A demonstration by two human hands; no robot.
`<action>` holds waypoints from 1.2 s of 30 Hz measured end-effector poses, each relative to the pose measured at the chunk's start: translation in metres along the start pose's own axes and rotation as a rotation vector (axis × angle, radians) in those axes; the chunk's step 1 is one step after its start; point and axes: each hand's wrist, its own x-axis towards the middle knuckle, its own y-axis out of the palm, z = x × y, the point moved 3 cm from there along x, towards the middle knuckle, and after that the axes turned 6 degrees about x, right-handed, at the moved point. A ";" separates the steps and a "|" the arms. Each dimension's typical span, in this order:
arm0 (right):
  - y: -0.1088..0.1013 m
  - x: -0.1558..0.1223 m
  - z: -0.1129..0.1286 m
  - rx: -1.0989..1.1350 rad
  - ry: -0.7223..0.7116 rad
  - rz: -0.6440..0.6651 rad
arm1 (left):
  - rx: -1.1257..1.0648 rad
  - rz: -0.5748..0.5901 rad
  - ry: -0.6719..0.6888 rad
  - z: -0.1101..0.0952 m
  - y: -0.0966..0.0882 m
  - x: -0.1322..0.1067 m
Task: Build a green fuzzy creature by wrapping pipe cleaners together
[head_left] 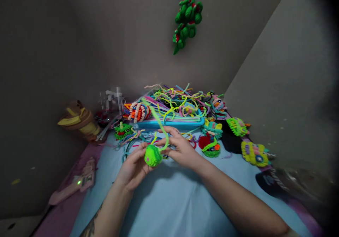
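My left hand (134, 166) is closed around the left side of a small bright green pipe-cleaner ball (153, 156), which has a pinkish spot on its face. From the ball's right side a long light-green pipe cleaner (161, 124) bends upward and leans to the left. Close against that stem, my right hand (180, 147) has its fingers curled at the bend, with thumb and fingertips near the ball. Both hands are raised over a light blue cloth (174, 201).
Behind the hands, a blue tray (169, 125) overflows with loose pipe cleaners. Fuzzy figures line the right side, including a red and green one (210, 146). A pink glue gun (79, 184) lies at left, near a brown and yellow object (79, 122). Green decoration (188, 16) hangs above.
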 end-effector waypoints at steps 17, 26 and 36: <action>0.001 -0.004 0.010 0.218 0.154 0.145 | 0.291 0.030 0.310 -0.002 0.006 -0.006; 0.002 -0.004 0.007 0.135 0.209 0.033 | 0.307 0.056 0.374 -0.004 0.008 -0.007; 0.004 -0.004 0.002 0.126 0.203 0.023 | 0.404 -0.062 0.501 -0.001 0.001 -0.005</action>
